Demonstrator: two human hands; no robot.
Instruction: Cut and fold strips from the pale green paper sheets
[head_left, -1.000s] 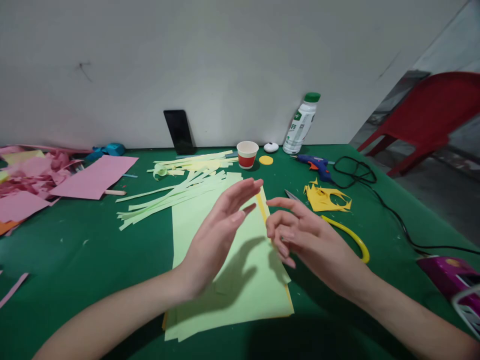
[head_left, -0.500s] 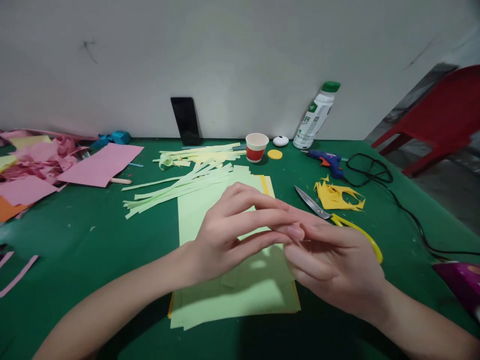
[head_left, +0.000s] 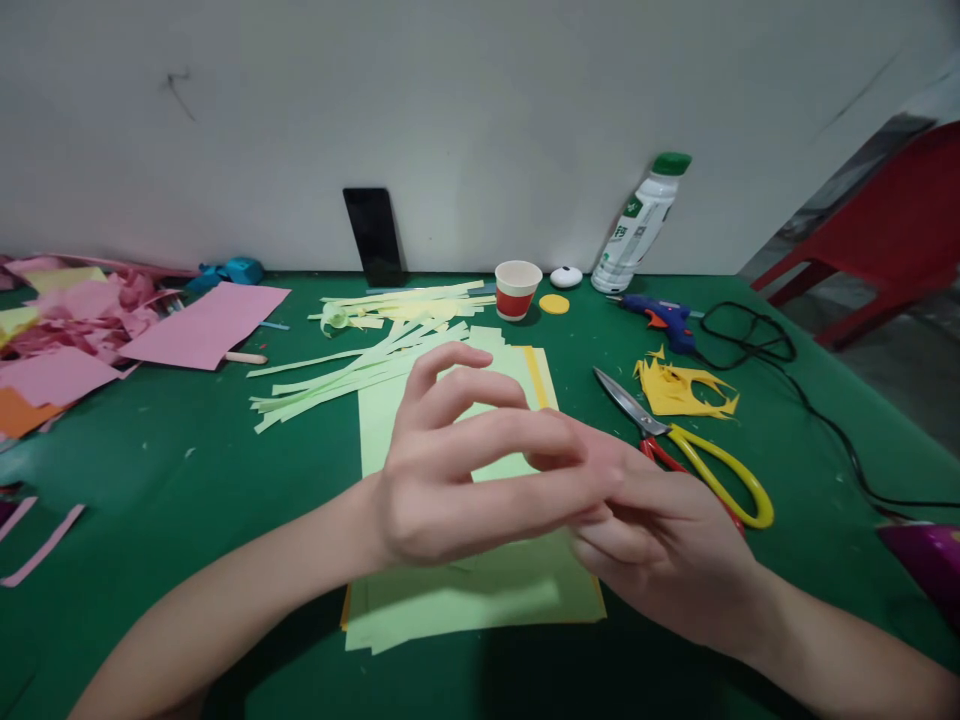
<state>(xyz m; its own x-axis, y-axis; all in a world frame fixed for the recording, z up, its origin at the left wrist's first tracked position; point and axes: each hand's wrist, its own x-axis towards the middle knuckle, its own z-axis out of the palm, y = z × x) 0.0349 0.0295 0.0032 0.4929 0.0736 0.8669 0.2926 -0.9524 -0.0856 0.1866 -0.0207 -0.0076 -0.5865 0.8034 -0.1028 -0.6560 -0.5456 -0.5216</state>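
My left hand (head_left: 457,465) is held over the paper stack, its back towards me. Two of its fingers are bent and lifted apart, while the lower two reach across to my right hand (head_left: 667,545). The fingers of my right hand are curled in and pressed together against the left fingertips. Whatever lies between the fingertips, if anything, is hidden. Beneath both hands lies a stack of light green paper sheets (head_left: 480,600), with yellow edges showing. Just beyond the right hand are scissors (head_left: 720,460) with red and yellow handles.
Light green paper strips (head_left: 322,400) lie behind the stack. Farther back stand a paper cup (head_left: 516,300), a phone (head_left: 373,235) and a bottle (head_left: 637,230). A blue glue gun (head_left: 667,318) and yellow paper scrap (head_left: 679,390) are at right, pink paper (head_left: 206,325) at left.
My left hand has turned and its upper fingers have lifted and spread. The scissors' red handle now shows more. The view has shifted slightly.
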